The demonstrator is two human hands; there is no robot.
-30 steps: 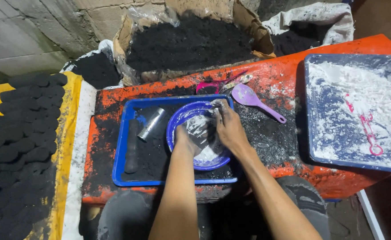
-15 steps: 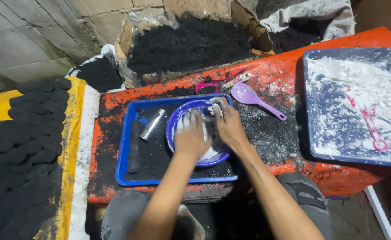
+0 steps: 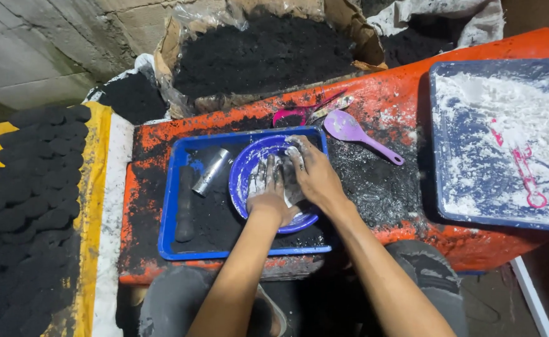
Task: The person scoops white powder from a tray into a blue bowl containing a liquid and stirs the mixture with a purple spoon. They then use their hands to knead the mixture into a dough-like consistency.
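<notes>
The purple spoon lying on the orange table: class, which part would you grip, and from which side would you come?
Probably the handle of the purple spoon, approached from the right. It runs down-right from the bowl end, lying free on the table, while the bowl end sits close to the pink tool.

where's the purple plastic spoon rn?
Head view, right of centre: purple plastic spoon lies on the orange table, beside the blue tray, near the right hand.

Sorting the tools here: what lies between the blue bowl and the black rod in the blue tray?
Head view: a short metal cylinder lies between the round blue bowl and the black rod.
</notes>
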